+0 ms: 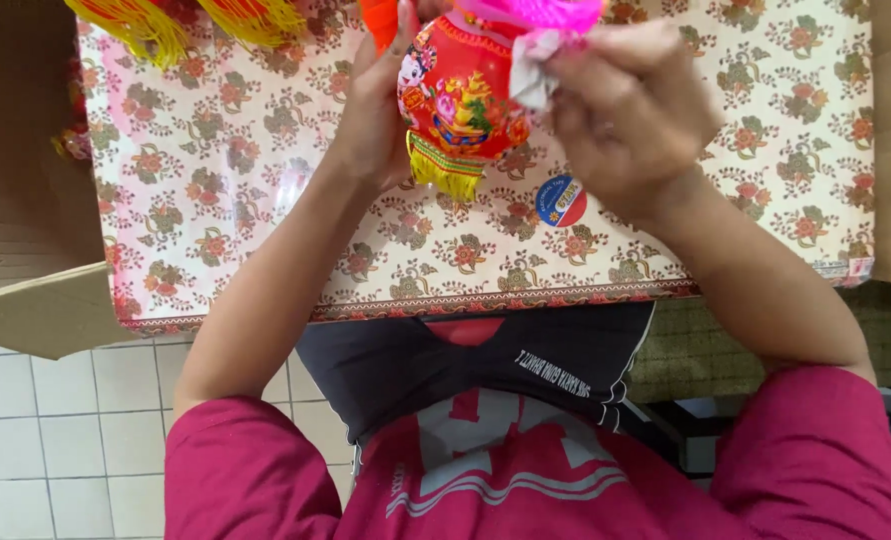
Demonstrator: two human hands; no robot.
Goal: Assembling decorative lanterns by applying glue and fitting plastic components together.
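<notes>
The floral table (215, 200) carries a round sticker (560, 201). Above it, the left hand (375, 110) grips the red lantern (460, 95) from the side. The right hand (630, 115) pinches white paper (533, 70) at the lantern's top.

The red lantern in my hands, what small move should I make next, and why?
Probably pinch and peel the white scrap away with the right hand while the left hand steadies the red lantern. The right fingers already sit on that scrap at the lantern's upper edge, beside the pink piece, and the lantern is held clear above the floral tablecloth.
</notes>
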